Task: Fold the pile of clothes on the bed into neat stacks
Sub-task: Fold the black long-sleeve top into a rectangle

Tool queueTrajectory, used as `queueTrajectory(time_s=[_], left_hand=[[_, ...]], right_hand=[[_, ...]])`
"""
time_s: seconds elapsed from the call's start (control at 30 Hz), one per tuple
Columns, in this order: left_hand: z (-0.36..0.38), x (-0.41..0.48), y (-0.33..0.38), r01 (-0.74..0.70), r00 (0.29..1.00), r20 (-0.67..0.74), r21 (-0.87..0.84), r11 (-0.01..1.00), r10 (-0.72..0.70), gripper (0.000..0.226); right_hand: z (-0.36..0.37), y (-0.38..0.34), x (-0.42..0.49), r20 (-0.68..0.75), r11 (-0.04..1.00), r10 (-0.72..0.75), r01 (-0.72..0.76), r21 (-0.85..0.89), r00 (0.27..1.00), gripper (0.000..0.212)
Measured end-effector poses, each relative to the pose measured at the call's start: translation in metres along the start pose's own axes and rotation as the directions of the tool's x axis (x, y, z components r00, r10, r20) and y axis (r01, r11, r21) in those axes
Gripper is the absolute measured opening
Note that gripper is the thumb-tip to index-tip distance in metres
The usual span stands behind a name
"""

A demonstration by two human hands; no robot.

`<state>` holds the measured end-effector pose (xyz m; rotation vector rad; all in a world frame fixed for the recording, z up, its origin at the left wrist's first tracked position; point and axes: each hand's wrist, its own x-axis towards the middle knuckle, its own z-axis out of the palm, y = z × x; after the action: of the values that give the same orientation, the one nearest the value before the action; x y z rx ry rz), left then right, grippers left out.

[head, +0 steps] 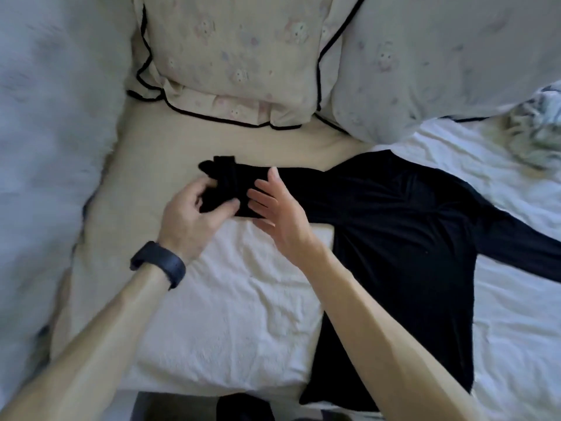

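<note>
Left hand (194, 214) has it: fingers and thumb curled tight round the bunched end of the sleeve (230, 180), thumb pinching from the near side. Right hand (279, 208) comes in just beside it, flat and relaxed, fingers straight, palm turned left, holding nothing. Its fingers lie against the sleeve's right part. There is a dark wristband (159, 264) on the left wrist.

The sleeve belongs to a black long-sleeved shirt (394, 238), and that shirt is spread out flat on the bed, right of centre, its body running from far to near. The gripped sleeve stretches left across the beige sheet (145, 153); the other sleeve (531, 247) trails off to the right edge.

Under the forearms lies a rumpled white sheet (236, 299), with the shirt's left edge resting on it.

On the far side are two pillows: a cream one with black piping (230, 56) and a paler one (440, 62) to its right, touching each other. At the far right is a crumpled light cloth (537, 132). All down the left runs a fluffy white blanket (45, 117).
</note>
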<state>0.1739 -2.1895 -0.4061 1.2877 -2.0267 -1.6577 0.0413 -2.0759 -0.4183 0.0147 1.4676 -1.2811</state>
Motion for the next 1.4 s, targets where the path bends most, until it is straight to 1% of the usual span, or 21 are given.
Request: queueTrajectory(time_s=[0.07, 0.1, 0.2, 0.23, 0.3, 0.37, 0.43, 0.5, 0.53, 0.6, 0.67, 0.7, 0.73, 0.8, 0.87, 0.97, 1.03, 1.13, 1.2, 1.3, 1.4], left_hand=[[0.057, -0.035, 0.024, -0.212, 0.968, 0.164, 0.123, 0.969, 0.191, 0.024], [0.086, -0.053, 0.034, -0.340, 0.925, 0.240, 0.181, 0.923, 0.294, 0.027], [0.164, -0.105, 0.049, -0.581, 0.777, 0.433, 0.212, 0.786, 0.457, 0.024], [0.186, -0.121, 0.051, -0.603, 0.751, 0.463, 0.193, 0.774, 0.470, 0.023], [0.228, -0.151, 0.050, -0.592, 0.740, 0.489, 0.147, 0.792, 0.462, 0.021], [0.266, -0.173, 0.043, -0.551, 0.774, 0.476, 0.179, 0.815, 0.418, 0.024], [0.300, -0.184, 0.030, -0.480, 0.834, 0.464, 0.344, 0.807, 0.298, 0.032], [0.324, -0.185, 0.009, -0.376, 0.881, 0.469, 0.602, 0.704, 0.069, 0.044], [0.332, -0.185, -0.004, -0.330, 0.891, 0.452, 0.714, 0.617, -0.046, 0.050], [0.340, -0.183, -0.027, -0.254, 0.902, 0.387, 0.834, 0.490, -0.191, 0.059], [0.343, -0.180, -0.041, -0.185, 0.915, 0.322, 0.869, 0.459, -0.241, 0.060], [0.345, -0.180, -0.044, -0.170, 0.921, 0.303, 0.879, 0.446, -0.246, 0.059], [0.347, -0.180, -0.044, -0.159, 0.929, 0.281, 0.890, 0.428, -0.240, 0.057], [0.351, -0.180, -0.042, -0.097, 0.955, 0.198, 0.913, 0.396, -0.222, 0.053], [0.353, -0.176, -0.039, 0.013, 0.969, 0.083, 0.922, 0.386, -0.231, 0.050], [0.351, -0.165, -0.034, 0.194, 0.947, -0.066, 0.898, 0.396, -0.314, 0.049], [0.350, -0.157, -0.030, 0.240, 0.934, -0.110, 0.899, 0.367, -0.341, 0.049], [0.352, -0.146, -0.021, 0.226, 0.949, -0.125, 0.911, 0.344, -0.290, 0.047], [0.356, -0.136, -0.015, 0.179, 0.976, -0.115, 0.907, 0.381, -0.185, 0.047], [0.360, -0.113, -0.003, 0.052, 0.998, -0.036, 0.907, 0.417, -0.046, 0.051], [0.358, -0.078, 0.002, -0.050, 0.999, 0.046, 0.925, 0.377, 0.019, 0.052]], right_hand=[[-0.036, 0.003, -0.047, 0.005, 0.983, -0.010, 0.009, 0.181, 1.000, 0.065], [-0.057, 0.006, -0.070, -0.041, 0.970, -0.022, 0.031, 0.243, 0.999, 0.056], [-0.137, 0.026, -0.139, -0.279, 0.935, -0.009, 0.108, 0.339, 0.960, 0.008], [-0.166, 0.036, -0.161, -0.351, 0.920, 0.014, 0.126, 0.371, 0.936, 0.010], [-0.223, 0.062, -0.206, -0.388, 0.866, 0.073, 0.135, 0.481, 0.919, 0.016], [-0.273, 0.092, -0.244, -0.393, 0.752, 0.138, 0.162, 0.639, 0.909, 0.012], [-0.319, 0.133, -0.268, -0.463, 0.665, 0.287, 0.173, 0.726, 0.839, 0.015], [-0.356, 0.179, -0.280, -0.515, 0.658, 0.437, 0.128, 0.742, 0.737, 0.032], [-0.370, 0.199, -0.282, -0.529, 0.695, 0.477, 0.068, 0.716, 0.702, 0.038], [-0.390, 0.229, -0.281, -0.551, 0.796, 0.480, -0.075, 0.601, 0.683, 0.054], [-0.403, 0.249, -0.274, -0.615, 0.897, 0.418, -0.193, 0.399, 0.669, 0.073], [-0.406, 0.253, -0.273, -0.650, 0.930, 0.365, -0.232, 0.285, 0.666, 0.068], [-0.410, 0.256, -0.272, -0.685, 0.948, 0.315, -0.247, 0.199, 0.656, 0.052], [-0.418, 0.260, -0.274, -0.735, 0.963, 0.262, -0.214, 0.160, 0.626, 0.024], [-0.426, 0.263, -0.281, -0.766, 0.967, 0.248, -0.197, 0.160, 0.593, 0.020], [-0.440, 0.274, -0.296, -0.823, 0.967, 0.223, -0.229, 0.116, 0.522, 0.021], [-0.447, 0.284, -0.304, -0.811, 0.959, 0.260, -0.238, 0.153, 0.524, 0.020], [-0.449, 0.294, -0.306, -0.691, 0.921, 0.386, -0.306, 0.243, 0.612, 0.013], [-0.448, 0.295, -0.305, -0.707, 0.900, 0.395, -0.402, 0.169, 0.587, 0.016], [-0.444, 0.276, -0.298, -0.833, 0.896, 0.256, -0.443, 0.014, 0.491, 0.022], [-0.422, 0.226, -0.264, -0.824, 0.924, 0.014, -0.323, -0.206, 0.567, 0.021]])
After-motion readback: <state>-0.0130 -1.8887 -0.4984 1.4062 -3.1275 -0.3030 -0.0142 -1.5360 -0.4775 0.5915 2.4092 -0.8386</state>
